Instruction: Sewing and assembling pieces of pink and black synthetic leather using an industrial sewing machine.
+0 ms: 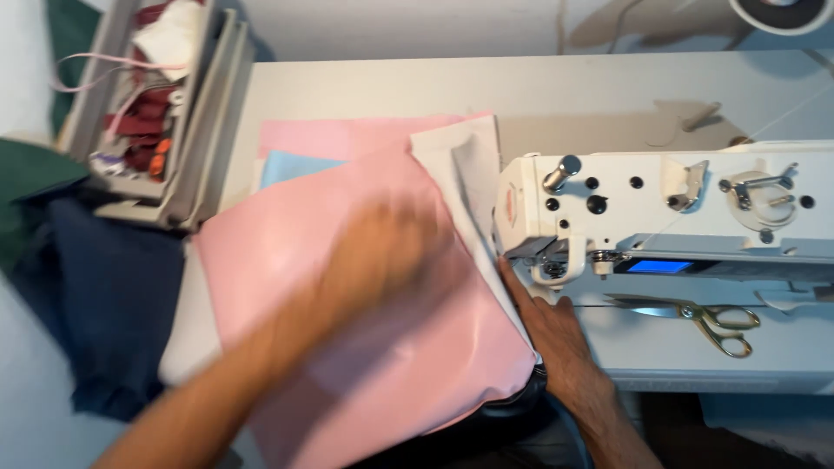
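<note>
Two hands on one soft pink fabric panel lying on the white bench beside the white sewing machine.
It looks light, limp, slippery; best pinched at an edge. Left hand blurred above it, grip unclear; right hand flat, open, at its edge.

- The large pink sheet looks like smooth vinyl or coated cloth, with a soft sheen where light falls on it.
- At its 1 o'clock edge, a white cloth panel looks matt and finely woven.
- The white sewing machine head has a glossy painted casing, with shiny bare metal knobs and thread guides.
- Gold-handled scissors at 3 o'clock are polished metal, with bright blades.
- The pale grey surface is smooth and matt, like laminate.
- Dark navy cloth at 9 o'clock looks soft and dull.
- The grey tray at 10 o'clock seems matt plastic.
</note>
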